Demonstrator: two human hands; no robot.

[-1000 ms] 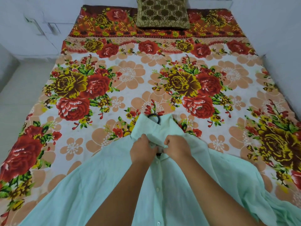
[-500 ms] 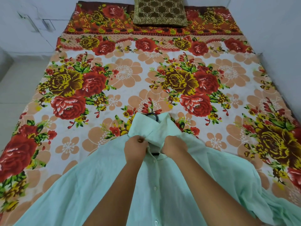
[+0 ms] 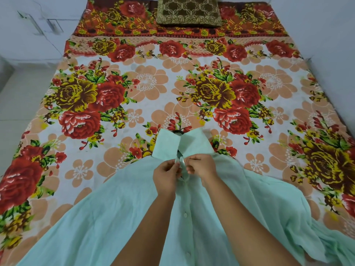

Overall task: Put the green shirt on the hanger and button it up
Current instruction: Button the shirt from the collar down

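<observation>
The pale mint-green thin cloth shirt [image 3: 115,208] lies on the flowered bedspread [image 3: 146,81], black hanger hook [image 3: 179,132] just beyond the grip, as the left hand [image 3: 165,177] and right hand [image 3: 202,167] pinch the plackets together at the small white top button [image 3: 184,161], which probably needs threading through its hole next.

No legible text, label, brand or number on shirt [image 3: 115,217], bedsheet [image 3: 153,83] or cushion [image 3: 188,12]

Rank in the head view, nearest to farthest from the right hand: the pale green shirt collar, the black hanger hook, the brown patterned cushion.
1. Pale green shirt collar, just beyond the right hand pinching the shirt.
2. Black hanger hook, poking out past the collar.
3. Brown patterned cushion, at the floral bedspread's far end.
</observation>
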